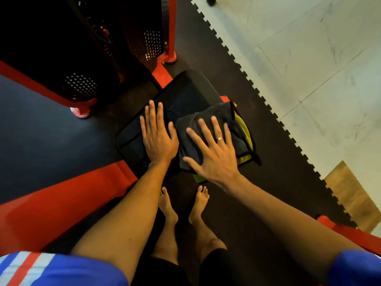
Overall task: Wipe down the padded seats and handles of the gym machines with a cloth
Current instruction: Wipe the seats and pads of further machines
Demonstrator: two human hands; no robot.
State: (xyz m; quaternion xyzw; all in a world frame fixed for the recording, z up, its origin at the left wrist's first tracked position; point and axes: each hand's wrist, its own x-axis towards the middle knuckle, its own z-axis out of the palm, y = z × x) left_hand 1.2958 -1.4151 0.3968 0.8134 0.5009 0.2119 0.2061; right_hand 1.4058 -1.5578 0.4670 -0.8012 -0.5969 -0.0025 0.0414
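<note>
A red machine frame (pixel 51 205) stands left of the black padded seat (pixel 185 89). A dark grey, yellow-backed cloth (pixel 222 116) lies on the seat's right part. The right hand (pixel 214 155) presses flat on it, grip open, fingers spread. The left hand (pixel 158 139) rests flat on bare padding just beside it, grip open.

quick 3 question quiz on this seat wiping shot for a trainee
1. True or false: the left hand lies flat, fingers straight, on the padded seat.
2. Which hand presses on the cloth? A) left B) right C) neither
3. Fill in: the cloth's top is dark grey, and the layer showing at its edge is ____.

Key
1. True.
2. B: the right hand, fingers spread, lies on top of the cloth.
3. Yellow.
</note>
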